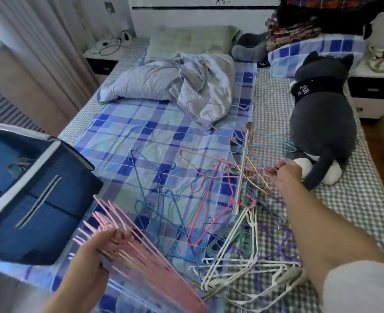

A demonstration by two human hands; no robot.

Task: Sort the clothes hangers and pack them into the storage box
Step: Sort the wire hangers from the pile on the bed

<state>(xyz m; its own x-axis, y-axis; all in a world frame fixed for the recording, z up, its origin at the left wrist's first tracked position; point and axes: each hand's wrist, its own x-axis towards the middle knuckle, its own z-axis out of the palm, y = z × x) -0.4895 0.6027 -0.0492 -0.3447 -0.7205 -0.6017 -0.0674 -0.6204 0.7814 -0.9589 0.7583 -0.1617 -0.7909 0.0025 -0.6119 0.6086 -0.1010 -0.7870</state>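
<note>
A tangle of thin hangers lies on the bed: blue ones [161,195] in the middle, bright pink ones [211,220] beside them, white ones [238,258] nearer me, purple ones [276,236] to the right. My left hand [96,256] grips a stacked bundle of pale pink hangers [141,256] low in front of me. My right hand [286,175] reaches far over the pile and pinches a pale pink hanger [263,154] near a plush cat. The dark blue fabric storage box [37,199] stands open at the left edge of the bed, with something faint inside.
A grey plush cat [322,123] lies along the right side of the bed. A crumpled quilt [186,84] and a green pillow [191,39] sit at the head end. Folded clothes [317,21] are stacked at the far right. A long wooden stick [243,168] crosses the hanger pile.
</note>
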